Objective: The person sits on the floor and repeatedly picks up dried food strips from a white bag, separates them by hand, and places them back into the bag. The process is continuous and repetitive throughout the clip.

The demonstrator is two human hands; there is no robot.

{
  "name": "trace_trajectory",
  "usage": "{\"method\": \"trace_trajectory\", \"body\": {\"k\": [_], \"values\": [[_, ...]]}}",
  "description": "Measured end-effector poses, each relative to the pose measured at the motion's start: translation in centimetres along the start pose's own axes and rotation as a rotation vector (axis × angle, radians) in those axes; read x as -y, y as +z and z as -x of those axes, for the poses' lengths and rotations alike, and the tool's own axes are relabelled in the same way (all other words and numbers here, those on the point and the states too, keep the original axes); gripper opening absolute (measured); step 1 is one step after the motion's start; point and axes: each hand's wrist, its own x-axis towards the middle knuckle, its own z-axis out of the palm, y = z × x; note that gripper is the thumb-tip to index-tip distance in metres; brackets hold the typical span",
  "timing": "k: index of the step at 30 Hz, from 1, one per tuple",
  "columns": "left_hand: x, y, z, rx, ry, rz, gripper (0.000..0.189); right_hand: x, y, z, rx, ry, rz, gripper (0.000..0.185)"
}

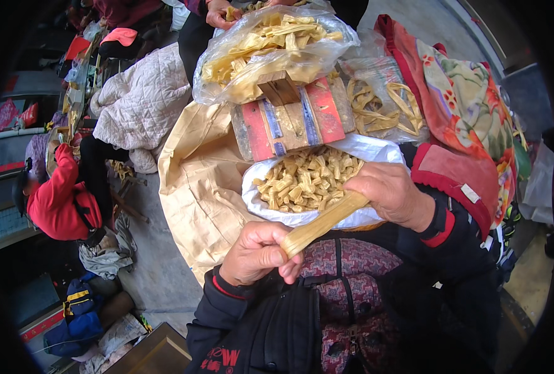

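Note:
A flat, fibrous yellow strip point(324, 223) is stretched slantwise between my two hands. My left hand point(258, 255) pinches its lower end between thumb and fingers. At the upper end, my right hand point(393, 194) is closed around it. Just beyond the strip, a white sack point(382, 146) with its mouth spread wide holds many short, knotted or folded yellow pieces point(305, 180). A worn wooden board point(288, 122) with red paint and blue tape lies across the sack's far edge. An upright wooden block point(279, 89) stands on that board.
Beyond the board, a clear plastic bag point(209, 91) holds loose yellow strips; another person's hand point(220, 13) is behind it. Long strips point(384, 110) lie on plastic at right, beside a floral blanket point(463, 103). Brown paper point(202, 177) spreads left. A person in red point(55, 205) sits farther left.

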Motion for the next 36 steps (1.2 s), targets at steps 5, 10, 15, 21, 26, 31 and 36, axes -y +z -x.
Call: {"method": "trace_trajectory", "body": {"k": [5, 10, 15, 21, 26, 31, 36], "values": [[-0.2, 0.0, -0.6, 0.05, 0.208, -0.102, 0.022, 2.3, 3.8, 1.2, 0.163, 0.406, -0.775, 0.019], [-0.8, 0.1, -1.8, 0.005, 0.251, -1.321, 0.023, 2.8, 2.9, 0.6, 0.513, 0.759, -1.258, 0.036], [1.4, 0.7, -2.5, -0.009, 0.472, -1.858, 0.021, 2.5, 2.3, 0.1, 0.522, 0.92, -1.328, 0.034], [2.4, 1.0, -2.5, 0.025, 0.505, -2.01, 0.019, 2.8, 3.3, 0.4, 0.412, 0.953, -1.271, 0.031], [3.4, 0.8, -3.0, -0.238, 0.814, -2.112, 0.017, 3.5, 4.0, 0.1, 0.035, 1.053, -1.494, 0.022], [3.6, -0.6, -3.3, -0.542, 0.788, -1.855, 0.014, 3.7, 3.8, -0.5, 0.061, 0.848, -1.811, 0.018], [3.3, -1.3, -3.4, -0.425, 0.784, -1.978, 0.015, 3.0, 3.8, -0.2, 0.136, 0.804, -1.252, 0.014]]}}
